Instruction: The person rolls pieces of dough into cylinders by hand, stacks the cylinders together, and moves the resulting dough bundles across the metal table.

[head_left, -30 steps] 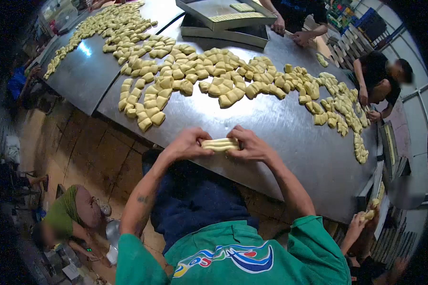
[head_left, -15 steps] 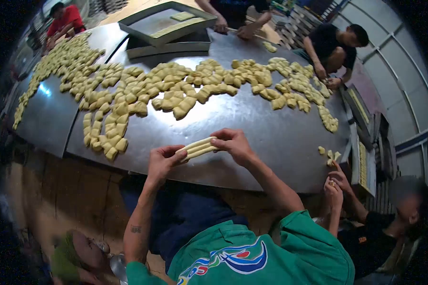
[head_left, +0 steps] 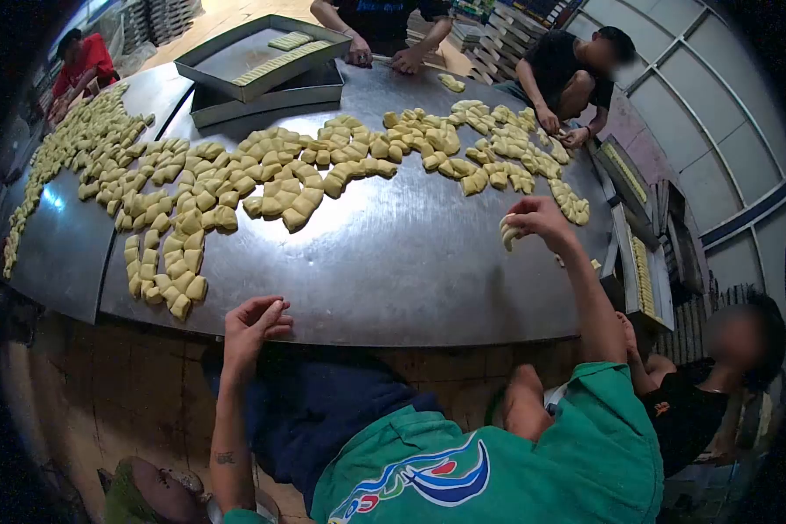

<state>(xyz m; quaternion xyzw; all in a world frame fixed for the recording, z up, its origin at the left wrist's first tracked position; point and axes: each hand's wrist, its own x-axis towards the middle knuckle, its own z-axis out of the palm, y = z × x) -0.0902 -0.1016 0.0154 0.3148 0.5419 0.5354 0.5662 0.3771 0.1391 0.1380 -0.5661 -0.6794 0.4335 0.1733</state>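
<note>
My right hand (head_left: 540, 222) is raised over the right part of the metal table (head_left: 384, 271), its fingers closed on soft pale dough strips (head_left: 507, 233). The ends of the strips hang down from the fingertips; the rest is hidden by the hand. Near the table's front edge, my left hand (head_left: 258, 325) holds nothing, with its fingers loosely bent and apart. Beyond both hands, a long band of cut dough pieces (head_left: 279, 196) spreads across the table, many of them stuck together in rows.
Two stacked metal trays (head_left: 271, 83) stand at the back, the upper one holding dough strips. More trays (head_left: 644, 275) with dough line the right edge. Co-workers sit around the table: one in red (head_left: 87, 65) far left, others at the back and right.
The dough strips, stretched between both hands before, now hang from my right hand alone, which has swung right and away from me. My left hand has let go and moved left.
</note>
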